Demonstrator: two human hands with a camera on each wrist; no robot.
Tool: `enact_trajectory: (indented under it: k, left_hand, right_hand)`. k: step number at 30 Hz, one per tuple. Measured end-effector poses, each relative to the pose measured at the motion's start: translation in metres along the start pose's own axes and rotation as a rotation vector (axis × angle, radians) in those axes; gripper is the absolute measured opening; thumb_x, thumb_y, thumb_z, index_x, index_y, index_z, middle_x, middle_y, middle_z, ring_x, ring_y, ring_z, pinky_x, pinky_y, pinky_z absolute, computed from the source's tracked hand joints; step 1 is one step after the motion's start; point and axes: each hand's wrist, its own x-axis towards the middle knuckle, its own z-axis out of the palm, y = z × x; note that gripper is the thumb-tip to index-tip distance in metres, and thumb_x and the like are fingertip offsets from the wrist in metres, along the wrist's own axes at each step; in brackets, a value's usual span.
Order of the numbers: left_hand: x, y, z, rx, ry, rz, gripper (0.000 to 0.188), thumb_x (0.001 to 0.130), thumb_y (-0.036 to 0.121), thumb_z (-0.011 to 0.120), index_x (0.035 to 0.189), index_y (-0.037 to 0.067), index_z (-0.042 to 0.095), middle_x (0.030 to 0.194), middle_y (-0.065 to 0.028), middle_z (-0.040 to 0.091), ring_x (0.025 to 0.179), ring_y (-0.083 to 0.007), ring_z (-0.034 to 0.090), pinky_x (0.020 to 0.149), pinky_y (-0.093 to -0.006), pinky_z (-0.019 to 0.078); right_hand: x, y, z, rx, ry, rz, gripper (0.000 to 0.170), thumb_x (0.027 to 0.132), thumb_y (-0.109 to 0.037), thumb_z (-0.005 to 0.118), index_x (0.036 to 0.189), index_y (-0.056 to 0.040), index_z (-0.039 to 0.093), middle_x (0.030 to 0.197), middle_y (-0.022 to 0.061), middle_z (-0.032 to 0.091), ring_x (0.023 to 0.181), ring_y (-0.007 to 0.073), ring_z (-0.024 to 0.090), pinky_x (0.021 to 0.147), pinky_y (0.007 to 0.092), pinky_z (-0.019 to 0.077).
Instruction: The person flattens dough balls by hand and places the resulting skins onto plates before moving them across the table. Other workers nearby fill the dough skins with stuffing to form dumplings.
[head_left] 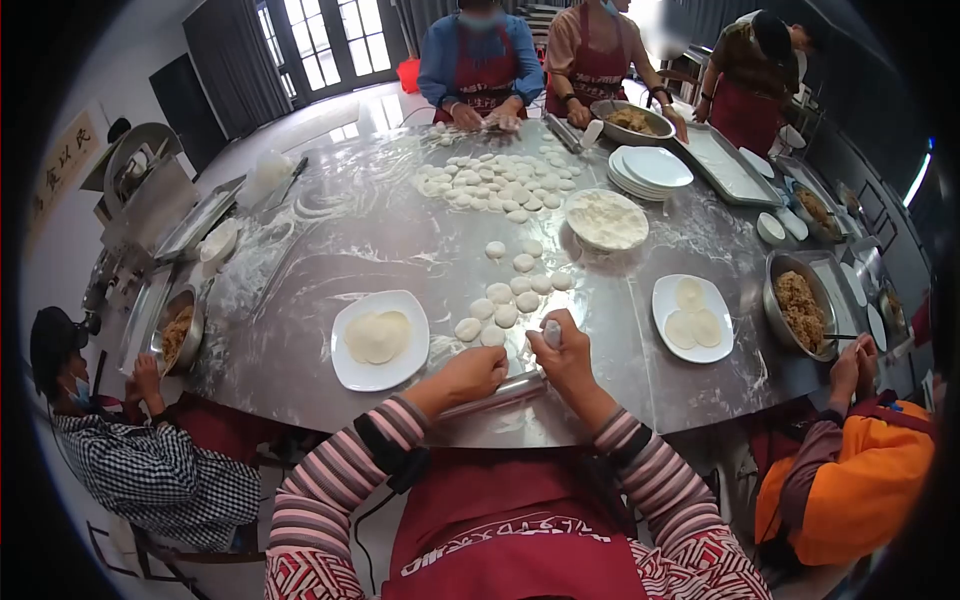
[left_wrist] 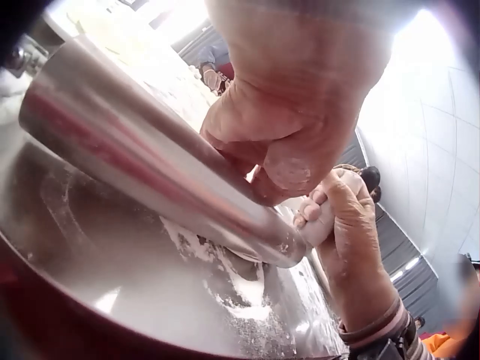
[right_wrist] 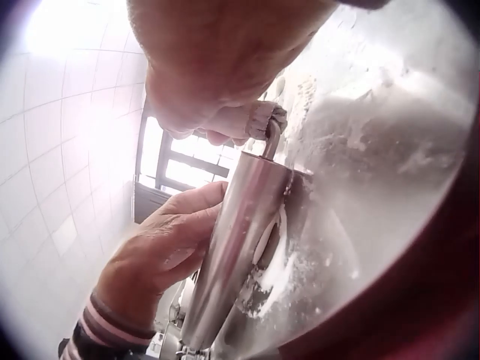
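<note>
My right hand (head_left: 566,358) grips the pale upright handle (head_left: 552,334) of a shiny steel roller (head_left: 505,393) near the table's front edge. In the right wrist view, a bent metal rod joins this handle (right_wrist: 262,120) to the roller's end. Fingers and thumb of my left hand (head_left: 472,374) are bent close together at the roller's far side and pinch a thin dough wrapper there. Its pale edge (right_wrist: 268,241) peeks out on the near side; the rest is hidden beneath the roller. Flattened dough pieces (head_left: 492,336) lie just beyond my hands.
A square plate (head_left: 352,374) of rolled wrappers stands left, another plate (head_left: 690,347) right. Farther back are a flour dish (head_left: 607,220), stacked plates (head_left: 655,165) and many dough pieces (head_left: 480,183). Filling bowls (head_left: 800,300) stand at the sides. Other people sit or stand around the table.
</note>
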Motion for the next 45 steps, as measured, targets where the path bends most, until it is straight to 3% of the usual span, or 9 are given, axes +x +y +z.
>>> enact_trajectory:
  k: [15,20,25,27,30,32,42,44,45]
  left_hand:
    - [-0.008,0.002,-0.004,-0.01,0.021,0.016,0.014,0.08,0.015,0.058,0.087,0.002,0.057,0.081,-0.0149,0.062,0.077,-0.0273,0.06,0.069,-0.0371,0.0455]
    - [-0.02,-0.019,0.003,-0.161,-0.032,0.027,0.015,0.079,0.015,0.058,0.086,0.001,0.056,0.076,-0.0129,0.061,0.071,-0.023,0.058,0.067,-0.0345,0.0454]
    - [-0.007,-0.006,-0.002,0.014,0.074,-0.027,0.022,0.08,0.022,0.054,0.087,0.002,0.058,0.084,-0.0196,0.062,0.082,-0.0348,0.06,0.071,-0.0423,0.0451]
    - [-0.008,-0.001,-0.003,-0.002,0.038,-0.018,0.021,0.081,0.022,0.054,0.086,0.002,0.058,0.084,-0.0194,0.062,0.082,-0.035,0.06,0.071,-0.0426,0.045]
    - [-0.006,-0.006,-0.001,-0.047,0.032,-0.015,0.023,0.082,0.024,0.054,0.084,0.001,0.056,0.083,-0.0194,0.062,0.079,-0.0335,0.06,0.07,-0.0418,0.0448]
    - [-0.019,-0.008,-0.004,-0.109,0.004,-0.042,0.026,0.082,0.026,0.055,0.084,0.0,0.056,0.081,-0.0197,0.061,0.076,-0.0314,0.059,0.07,-0.0406,0.0447]
    - [-0.003,-0.004,-0.002,0.035,-0.004,0.001,0.023,0.084,0.022,0.053,0.089,0.0,0.055,0.079,-0.0197,0.06,0.073,-0.0325,0.058,0.067,-0.0398,0.0443]
    - [-0.007,-0.004,-0.001,0.055,-0.03,0.028,0.022,0.084,0.022,0.053,0.089,0.0,0.055,0.078,-0.0193,0.06,0.072,-0.0316,0.057,0.066,-0.0393,0.0444]
    - [-0.01,-0.004,0.0,-0.042,-0.029,-0.005,0.021,0.084,0.021,0.053,0.089,0.001,0.056,0.078,-0.0188,0.06,0.071,-0.0306,0.057,0.066,-0.0386,0.0446]
  right_hand:
    - [-0.002,0.003,0.001,-0.011,-0.032,0.05,0.025,0.078,-0.012,0.068,0.092,-0.0042,0.049,0.064,0.0142,0.057,0.055,0.031,0.058,0.051,0.0347,0.0451]
    - [-0.038,-0.011,-0.022,0.025,-0.072,0.091,0.023,0.078,-0.011,0.068,0.09,-0.004,0.049,0.065,0.0139,0.057,0.057,0.0244,0.061,0.052,0.0326,0.0463]
    - [0.004,0.001,0.006,-0.041,-0.006,0.004,0.024,0.078,-0.01,0.067,0.091,-0.005,0.048,0.065,0.015,0.056,0.055,0.0268,0.059,0.05,0.0357,0.0441]
    - [0.009,-0.002,0.011,-0.09,0.046,-0.014,0.021,0.078,-0.009,0.066,0.087,-0.0032,0.048,0.059,0.0078,0.054,0.051,0.0147,0.05,0.048,0.0319,0.0418]
    - [-0.03,0.011,-0.012,-0.109,0.011,-0.038,0.021,0.078,-0.007,0.067,0.087,-0.0042,0.048,0.06,0.0078,0.053,0.05,0.0139,0.055,0.046,0.029,0.0433]
    - [-0.053,-0.005,-0.025,-0.012,-0.01,-0.001,0.028,0.076,-0.014,0.071,0.089,-0.004,0.048,0.064,0.0164,0.056,0.054,0.0288,0.059,0.05,0.0359,0.0457]
    - [-0.006,-0.008,-0.001,-0.104,0.024,-0.017,0.022,0.078,-0.01,0.067,0.09,-0.0046,0.05,0.061,0.015,0.055,0.053,0.0293,0.058,0.049,0.037,0.044]
    - [-0.036,-0.011,-0.019,-0.085,0.005,0.001,0.023,0.077,-0.01,0.068,0.09,-0.0048,0.05,0.063,0.0136,0.055,0.054,0.0269,0.059,0.051,0.0351,0.0454]
    - [-0.048,-0.01,-0.022,-0.09,0.061,-0.144,0.02,0.078,-0.006,0.066,0.085,-0.0044,0.048,0.058,0.0067,0.054,0.052,0.0113,0.057,0.048,0.0274,0.0444]
